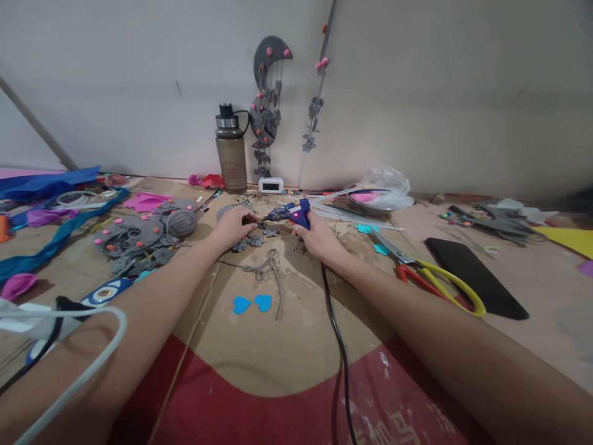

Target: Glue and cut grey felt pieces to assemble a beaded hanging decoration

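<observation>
My right hand [319, 236] is closed round a blue hot glue gun [300, 213], whose small red light is lit. Its nozzle points left, toward the fingers of my left hand [235, 226]. Those fingers are pinched together at the nozzle tip; what they hold is too small to make out. Just below lie grey felt cutouts [256, 240]. Nearer me, a tangle of grey yarn [262, 267] rests on the cardboard, with a blue felt heart [241, 305] and a second blue heart [264, 302] in front of it.
Scissors [428, 278] and a black phone [475, 277] lie at right. A bottle [231, 151], a small clock [270, 185] and a bowl [370, 207] stand by the wall. Grey felt pieces with pompoms [134, 235] lie at left. The glue gun's black cord [340, 343] runs toward me.
</observation>
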Action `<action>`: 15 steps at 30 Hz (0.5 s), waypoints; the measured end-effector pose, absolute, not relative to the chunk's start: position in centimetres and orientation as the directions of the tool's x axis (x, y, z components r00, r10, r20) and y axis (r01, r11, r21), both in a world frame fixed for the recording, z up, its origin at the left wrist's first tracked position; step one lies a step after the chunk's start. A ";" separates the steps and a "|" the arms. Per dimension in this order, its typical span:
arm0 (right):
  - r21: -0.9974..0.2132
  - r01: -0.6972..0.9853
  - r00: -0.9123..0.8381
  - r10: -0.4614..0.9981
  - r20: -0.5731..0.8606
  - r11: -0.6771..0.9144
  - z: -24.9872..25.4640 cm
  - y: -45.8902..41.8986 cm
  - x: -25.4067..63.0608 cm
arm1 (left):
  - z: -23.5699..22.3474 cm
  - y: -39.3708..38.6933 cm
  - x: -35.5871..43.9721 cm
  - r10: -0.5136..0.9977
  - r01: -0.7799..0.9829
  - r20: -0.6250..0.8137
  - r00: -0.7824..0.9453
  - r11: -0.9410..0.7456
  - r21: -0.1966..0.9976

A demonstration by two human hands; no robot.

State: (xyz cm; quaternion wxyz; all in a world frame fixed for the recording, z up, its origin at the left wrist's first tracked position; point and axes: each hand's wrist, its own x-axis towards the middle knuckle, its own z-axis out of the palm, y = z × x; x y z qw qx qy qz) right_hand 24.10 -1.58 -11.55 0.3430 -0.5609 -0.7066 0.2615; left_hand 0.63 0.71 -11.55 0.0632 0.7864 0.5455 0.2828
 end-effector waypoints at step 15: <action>-0.729 0.636 -0.154 0.968 0.200 0.252 -11.6 -1.5 24.4 | -11.2 0.4 0.8 0.886 0.814 0.388 0.254 -0.412 0.409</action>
